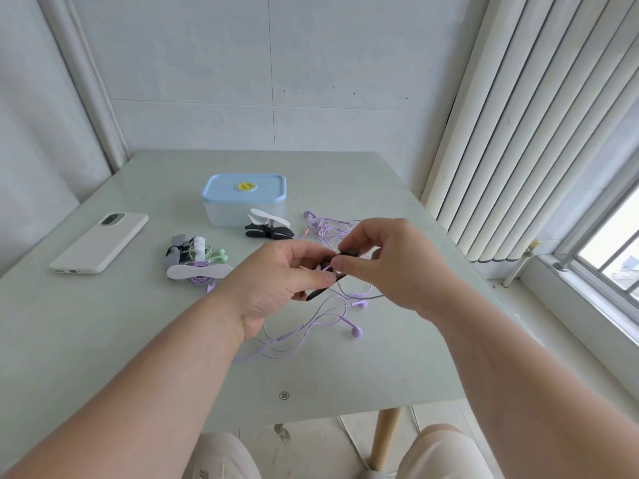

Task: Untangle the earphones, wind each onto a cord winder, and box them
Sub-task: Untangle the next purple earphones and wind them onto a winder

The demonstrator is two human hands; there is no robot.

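Above the middle of the table, my left hand (276,281) grips a black cord winder (320,292). My right hand (383,261) pinches purple earphone cord against the winder's upper end. The loose purple earphone (311,326) trails down from my hands onto the table, its earbuds lying at the right. A second tangled purple earphone (326,228) lies behind my hands. Wound earphones on white and grey winders (195,262) lie at the left. Spare black and white winders (268,226) lean against the box (243,198), whose blue lid is on.
A white phone (100,242) lies face down at the table's left. Vertical blinds and a window fill the right side. The table's front edge and a wooden leg (385,440) show above my knees.
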